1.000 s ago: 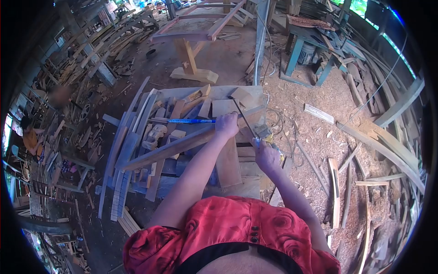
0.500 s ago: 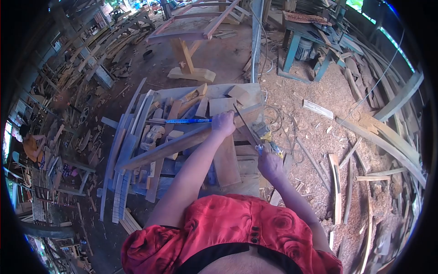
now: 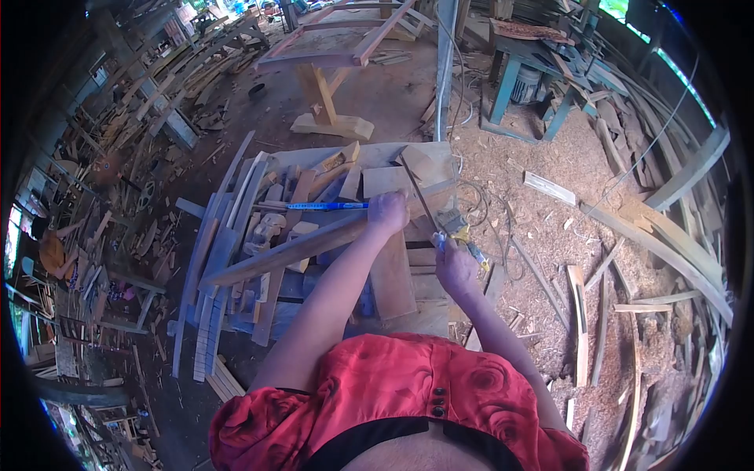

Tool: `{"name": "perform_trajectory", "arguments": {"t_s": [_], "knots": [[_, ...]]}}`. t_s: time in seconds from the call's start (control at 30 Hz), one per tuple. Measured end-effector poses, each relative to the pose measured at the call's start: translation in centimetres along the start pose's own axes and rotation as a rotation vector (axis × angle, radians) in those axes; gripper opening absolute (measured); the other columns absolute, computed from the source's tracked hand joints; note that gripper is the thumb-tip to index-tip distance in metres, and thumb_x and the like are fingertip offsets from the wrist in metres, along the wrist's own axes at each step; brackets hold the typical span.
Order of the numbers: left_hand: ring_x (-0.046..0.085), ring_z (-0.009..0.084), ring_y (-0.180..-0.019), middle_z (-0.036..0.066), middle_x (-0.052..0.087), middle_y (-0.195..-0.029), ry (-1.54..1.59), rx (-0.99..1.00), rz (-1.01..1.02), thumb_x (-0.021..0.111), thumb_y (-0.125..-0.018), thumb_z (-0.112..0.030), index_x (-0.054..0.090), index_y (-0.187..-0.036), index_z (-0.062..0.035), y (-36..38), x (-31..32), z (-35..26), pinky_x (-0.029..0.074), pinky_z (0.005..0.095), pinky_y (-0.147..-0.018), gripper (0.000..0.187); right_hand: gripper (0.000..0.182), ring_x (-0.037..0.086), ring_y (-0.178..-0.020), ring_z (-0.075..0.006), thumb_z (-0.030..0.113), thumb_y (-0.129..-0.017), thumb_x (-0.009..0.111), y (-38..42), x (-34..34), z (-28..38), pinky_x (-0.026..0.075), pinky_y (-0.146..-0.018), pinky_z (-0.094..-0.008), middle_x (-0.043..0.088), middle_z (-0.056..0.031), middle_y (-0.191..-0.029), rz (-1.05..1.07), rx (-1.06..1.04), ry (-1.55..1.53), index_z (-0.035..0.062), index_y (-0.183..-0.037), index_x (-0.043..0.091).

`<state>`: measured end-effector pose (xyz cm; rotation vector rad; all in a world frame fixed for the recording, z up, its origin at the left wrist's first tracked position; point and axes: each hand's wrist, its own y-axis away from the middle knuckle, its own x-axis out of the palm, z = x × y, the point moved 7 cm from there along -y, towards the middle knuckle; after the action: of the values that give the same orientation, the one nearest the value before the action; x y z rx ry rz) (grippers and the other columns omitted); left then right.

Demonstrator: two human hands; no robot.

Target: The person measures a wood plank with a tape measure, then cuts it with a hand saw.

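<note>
My left hand is closed round a long wooden bar that slants across the bench, pressing near its upper right end. In my right hand is the handle of a long narrow-bladed hand tool; its dark blade points up and away, passing just right of my left hand and overlapping the bar's end. A blue stick with light marks lies left of my left hand. Beyond my right fingers sits a yellow-and-grey tool. A flat board lies below the bar.
The workbench carries several wood pieces and long strips along its left side. A wooden frame on a trestle stands ahead. At the right are a blue-green machine table, sawdust and loose timber. A person is far left.
My right hand has moved a little up and left, and the blade reaches further past the bar. My left hand stays on the bar, which has barely shifted.
</note>
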<state>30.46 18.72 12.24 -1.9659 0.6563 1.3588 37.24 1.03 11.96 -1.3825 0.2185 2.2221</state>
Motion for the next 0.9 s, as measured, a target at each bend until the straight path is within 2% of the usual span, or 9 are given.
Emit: {"name": "perform_trajectory", "arguments": {"t_s": [0.63, 0.7, 0.83, 0.9], "knots": [[0.062, 0.0345, -0.080, 0.016, 0.064, -0.082, -0.019, -0.071, 0.068, 0.063, -0.074, -0.028, 0.057, -0.087, -0.0060, -0.4, -1.0, -0.1, 0.049, 0.0454, -0.072, 0.026, 0.016, 0.062, -0.061, -0.0371, 0.020, -0.085, 0.048, -1.5, 0.6, 0.4, 0.049, -0.055, -0.0483, 0.062, -0.0204, -0.065, -0.001, -0.044, 0.043, 0.0038, -0.088, 0.049], [0.064, 0.0330, -0.077, 0.016, 0.064, -0.082, -0.039, -0.046, 0.063, 0.060, -0.075, -0.022, 0.058, -0.085, -0.0060, -0.4, -1.1, -0.3, 0.050, 0.0438, -0.070, 0.018, 0.016, 0.063, -0.062, -0.0372, 0.019, -0.084, 0.048, -1.3, 0.7, 0.1, 0.049, -0.056, -0.0483, 0.062, -0.0205, -0.065, 0.014, -0.025, 0.056, 0.0039, -0.088, 0.049], [0.064, 0.0329, -0.078, 0.016, 0.064, -0.082, -0.025, -0.039, 0.053, 0.060, -0.076, -0.021, 0.058, -0.085, -0.0063, -0.7, -0.7, 0.0, 0.050, 0.0438, -0.070, 0.018, 0.015, 0.063, -0.066, -0.0372, 0.018, -0.083, 0.047, 0.0, 0.4, -0.5, 0.049, -0.059, -0.0477, 0.062, -0.0207, -0.068, 0.117, 0.037, 0.085, 0.0036, -0.089, 0.050], [0.062, 0.0348, -0.078, 0.016, 0.064, -0.080, -0.014, -0.032, 0.035, 0.064, -0.074, -0.028, 0.056, -0.088, -0.0058, -0.7, -0.4, 0.1, 0.049, 0.0457, -0.072, 0.028, 0.016, 0.063, -0.067, -0.0372, 0.018, -0.083, 0.047, -0.2, 0.5, -0.3, 0.049, -0.061, -0.0476, 0.063, -0.0209, -0.070, 0.092, 0.029, 0.063, 0.0033, -0.088, 0.050]]}}
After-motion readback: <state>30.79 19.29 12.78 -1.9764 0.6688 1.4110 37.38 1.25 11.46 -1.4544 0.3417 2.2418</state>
